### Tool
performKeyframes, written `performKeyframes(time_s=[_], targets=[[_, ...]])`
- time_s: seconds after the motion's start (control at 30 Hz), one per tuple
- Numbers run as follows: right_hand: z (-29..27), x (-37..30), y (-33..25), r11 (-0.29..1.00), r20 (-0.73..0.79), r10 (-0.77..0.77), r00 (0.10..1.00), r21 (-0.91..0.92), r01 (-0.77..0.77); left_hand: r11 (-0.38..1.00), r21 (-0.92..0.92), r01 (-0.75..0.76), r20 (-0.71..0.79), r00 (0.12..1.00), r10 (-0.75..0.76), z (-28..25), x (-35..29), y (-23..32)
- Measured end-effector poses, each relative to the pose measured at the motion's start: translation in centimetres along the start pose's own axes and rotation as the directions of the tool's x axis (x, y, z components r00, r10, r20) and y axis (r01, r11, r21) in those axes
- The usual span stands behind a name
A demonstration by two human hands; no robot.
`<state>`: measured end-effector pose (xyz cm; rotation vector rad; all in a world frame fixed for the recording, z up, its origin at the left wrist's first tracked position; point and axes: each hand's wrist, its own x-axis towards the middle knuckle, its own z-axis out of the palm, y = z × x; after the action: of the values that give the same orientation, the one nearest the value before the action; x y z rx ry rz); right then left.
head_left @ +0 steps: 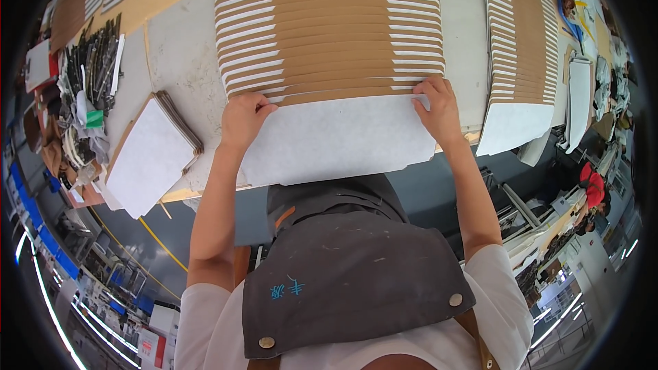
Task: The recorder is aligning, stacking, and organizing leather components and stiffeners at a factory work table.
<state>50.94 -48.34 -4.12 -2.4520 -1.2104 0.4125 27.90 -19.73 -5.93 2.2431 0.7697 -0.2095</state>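
Note:
A long row of overlapping brown sheets (334,27) with white strips at both ends lies in front of me, fanned like shingles. The nearest sheet (336,138) shows a broad white face along the table's front edge. My left hand (245,120) is closed in a pinch at the left side of this sheet, where white meets brown. On the opposite side, my right hand (439,108) grips the same border with bent fingers. The hands partly hide the sheet's corners, so how many layers they pinch cannot be told.
A second fanned row (524,41) lies to the right, and a small stack of white-faced sheets (152,154) to the left. Dark thin strips (92,62) are heaped at the far left of the table (181,48). A folded pale bundle (578,99) sits farther right.

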Motion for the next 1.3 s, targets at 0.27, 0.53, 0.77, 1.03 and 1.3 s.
performKeyframes(time_s=[0.27, 0.53, 0.77, 1.03, 1.3], targets=[[0.1, 0.4, -0.1, 0.999, 0.072, 0.023, 0.997, -0.041, -0.020, 1.000, -0.002, 0.018, 0.004, 1.000, -0.018, 0.0, 0.4, 0.1], [-1.1, 0.7, 1.6, 0.987, 0.153, 0.142, 0.978, -0.100, -0.127, 0.998, -0.041, -0.053, -0.130, 0.990, 0.047, 0.7, 0.0, 0.4], [0.1, 0.9, 1.2, 0.990, 0.076, 0.141, 0.987, 0.010, -0.142, 0.960, 0.058, -0.275, -0.259, 0.924, 0.281, 2.5, 1.5, 1.7], [1.5, 0.9, -0.9, 0.997, 0.005, 0.070, 0.998, 0.038, -0.070, 0.966, 0.133, -0.222, -0.242, 0.938, 0.249, 2.8, 2.0, 2.4], [3.4, 0.6, -5.4, 0.990, -0.084, -0.127, 0.988, -0.068, 0.122, 0.967, 0.186, -0.174, -0.340, 0.912, 0.229, 3.5, 0.9, 3.9]])
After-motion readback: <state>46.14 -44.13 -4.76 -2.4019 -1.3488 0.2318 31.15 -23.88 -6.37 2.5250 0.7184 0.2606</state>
